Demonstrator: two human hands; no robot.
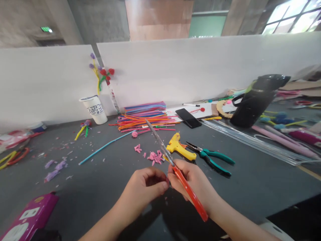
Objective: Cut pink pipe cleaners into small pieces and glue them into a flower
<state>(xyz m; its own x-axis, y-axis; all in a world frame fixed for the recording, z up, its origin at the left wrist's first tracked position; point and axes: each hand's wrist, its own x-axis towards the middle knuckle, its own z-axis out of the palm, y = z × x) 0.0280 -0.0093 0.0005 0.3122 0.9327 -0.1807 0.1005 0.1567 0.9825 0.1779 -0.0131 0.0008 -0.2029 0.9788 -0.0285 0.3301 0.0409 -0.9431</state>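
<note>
Red-handled scissors (187, 188) lie across my right hand (198, 182), which is closed around them, blades pointing up and away to the left. My left hand (145, 187) is pinched close to the right fingertips. A small pink piece (167, 180) shows between the two hands, mostly hidden by the fingers. Just beyond them lies a pile of cut pink fuzzy pieces (155, 157). A yellow glue gun (183, 150) and teal-handled pliers (217, 154) rest beside the right hand. Farther left is a light-blue pipe cleaner (107, 146) with a pink ball (134, 134) at its tip.
Bundled pipe cleaners (145, 120) lie at the back near a black phone (189, 118) and a white paper cup (96, 110). On the right stand a black jug (255, 103) and clear glue sticks (248, 140). A magenta box (35, 214) sits front left; purple scraps (56, 169) lie behind it.
</note>
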